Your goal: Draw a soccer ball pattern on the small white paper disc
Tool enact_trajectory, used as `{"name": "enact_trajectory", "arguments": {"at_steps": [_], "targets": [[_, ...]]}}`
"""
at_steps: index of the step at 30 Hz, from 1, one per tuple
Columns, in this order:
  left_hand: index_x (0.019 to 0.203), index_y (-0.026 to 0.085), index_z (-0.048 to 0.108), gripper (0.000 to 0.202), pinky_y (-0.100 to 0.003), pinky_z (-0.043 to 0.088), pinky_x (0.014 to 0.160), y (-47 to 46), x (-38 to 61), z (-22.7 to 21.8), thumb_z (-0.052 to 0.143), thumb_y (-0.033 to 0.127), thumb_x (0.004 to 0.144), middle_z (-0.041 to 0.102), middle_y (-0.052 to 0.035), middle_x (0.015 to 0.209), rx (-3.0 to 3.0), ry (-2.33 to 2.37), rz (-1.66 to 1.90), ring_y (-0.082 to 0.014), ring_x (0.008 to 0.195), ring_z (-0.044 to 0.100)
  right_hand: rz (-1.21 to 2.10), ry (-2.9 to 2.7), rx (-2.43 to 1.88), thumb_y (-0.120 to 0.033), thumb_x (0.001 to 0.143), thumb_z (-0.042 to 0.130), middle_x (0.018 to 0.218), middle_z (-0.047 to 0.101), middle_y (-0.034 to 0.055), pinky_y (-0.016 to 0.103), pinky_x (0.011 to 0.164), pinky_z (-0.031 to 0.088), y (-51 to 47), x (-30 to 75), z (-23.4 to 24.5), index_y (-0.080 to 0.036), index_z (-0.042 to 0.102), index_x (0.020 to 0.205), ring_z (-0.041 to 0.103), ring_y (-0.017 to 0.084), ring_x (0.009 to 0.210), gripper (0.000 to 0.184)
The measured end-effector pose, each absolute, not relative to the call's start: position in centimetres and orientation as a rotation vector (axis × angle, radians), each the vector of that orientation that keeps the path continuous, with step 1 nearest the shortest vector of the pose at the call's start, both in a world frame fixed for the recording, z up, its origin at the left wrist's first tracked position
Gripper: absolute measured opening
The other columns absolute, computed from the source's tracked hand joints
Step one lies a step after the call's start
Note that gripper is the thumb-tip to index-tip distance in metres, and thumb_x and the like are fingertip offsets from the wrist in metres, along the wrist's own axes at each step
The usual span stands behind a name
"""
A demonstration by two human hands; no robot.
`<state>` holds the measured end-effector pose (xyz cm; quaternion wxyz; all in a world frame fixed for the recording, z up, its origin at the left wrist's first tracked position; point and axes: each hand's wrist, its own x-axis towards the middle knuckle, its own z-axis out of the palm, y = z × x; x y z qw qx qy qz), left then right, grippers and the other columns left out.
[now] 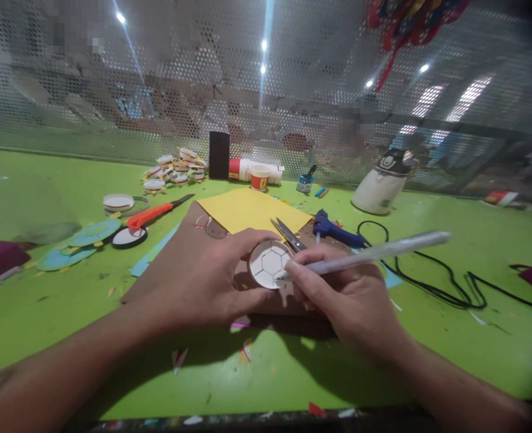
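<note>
From my end I see a white jug with black lid, right; upright dark rectangular slab, back; red-and-white paper cup near it; orange plastic cutter, left.

Scissors lie behind the disc; glue gun to their right; jug farther behind, right.

A round white disc sat between the left fingers, gripped at its edge from above and below, its flat face tilted upward. Dark lines on that face formed a central hexagon, with strokes running out toward the edge like a football's panels. A slim, translucent pale pen was pinched in the right fingers, its barrel slanting up and out beyond them, its tip at the disc's lower part, just ahead of them.
</note>
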<state>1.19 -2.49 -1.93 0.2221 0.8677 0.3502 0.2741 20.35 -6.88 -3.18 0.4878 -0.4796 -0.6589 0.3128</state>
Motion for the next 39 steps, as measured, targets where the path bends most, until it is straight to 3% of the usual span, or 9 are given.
{"name": "enact_trajectory", "arguments": {"at_steps": [7, 16, 23, 30, 35, 39], "targets": [[0.125, 0.023, 0.055, 0.048, -0.033, 0.051, 0.081, -2.45, 0.93, -1.84, 0.066, 0.038, 0.080, 0.069, -0.0058, 0.113, 2.394, 1.039, 0.688, -0.0242, 0.097, 0.064, 0.746, -1.620, -1.163, -0.025, 0.085, 0.065, 0.053, 0.056, -0.0052, 0.019, 0.043, 0.039, -6.82, 20.22, -2.69, -0.018, 0.066, 0.081, 0.048, 0.008, 0.046, 0.008], [0.120, 0.022, 0.058, 0.045, -0.027, 0.051, 0.073, -2.49, 1.12, -1.90, 0.069, 0.029, 0.077, 0.070, -0.0035, 0.107, 2.384, 0.996, 0.749, -0.0192, 0.087, 0.065, 0.790, -1.619, -1.164, -0.027, 0.084, 0.065, 0.054, 0.059, -0.0035, 0.021, 0.044, 0.041, -6.80, 20.23, -2.79, -0.018, 0.064, 0.079, 0.051, 0.009, 0.046, 0.011], [0.122, 0.021, 0.058, 0.047, -0.028, 0.051, 0.077, -2.47, 1.15, -2.03, 0.069, 0.026, 0.076, 0.069, -0.0035, 0.109, 2.369, 1.010, 0.748, -0.0205, 0.092, 0.064, 0.769, -1.646, -1.157, -0.027, 0.084, 0.064, 0.051, 0.055, -0.0048, 0.020, 0.045, 0.041, -6.93, 20.24, -3.05, -0.019, 0.064, 0.074, 0.049, 0.009, 0.045, 0.013], [0.124, 0.023, 0.057, 0.049, -0.029, 0.052, 0.071, -2.46, 1.02, -1.93, 0.067, 0.041, 0.080, 0.071, -0.0049, 0.104, 2.359, 1.020, 0.676, -0.0214, 0.087, 0.065, 0.778, -1.674, -1.153, -0.026, 0.085, 0.063, 0.053, 0.055, -0.0049, 0.021, 0.044, 0.038, -6.84, 20.47, -3.28, -0.019, 0.064, 0.076, 0.048, 0.009, 0.046, 0.012], [0.123, 0.023, 0.057, 0.048, -0.029, 0.052, 0.078, -2.47, 0.97, -1.97, 0.069, 0.032, 0.077, 0.069, -0.0047, 0.111, 2.385, 1.022, 0.682, -0.0221, 0.095, 0.065, 0.782, -1.706, -1.143, -0.024, 0.085, 0.062, 0.054, 0.055, -0.0051, 0.020, 0.044, 0.038, -6.81, 20.37, -2.89, -0.018, 0.064, 0.076, 0.048, 0.008, 0.047, 0.011], [0.121, 0.022, 0.058, 0.046, -0.028, 0.053, 0.076, -2.49, 1.02, -1.86, 0.068, 0.029, 0.077, 0.070, -0.0038, 0.107, 2.375, 1.021, 0.692, -0.0208, 0.090, 0.066, 0.812, -1.676, -1.131, -0.024, 0.085, 0.063, 0.052, 0.055, -0.0053, 0.018, 0.044, 0.039, -6.80, 20.35, -2.74, -0.017, 0.064, 0.075, 0.048, 0.007, 0.046, 0.012]]}}
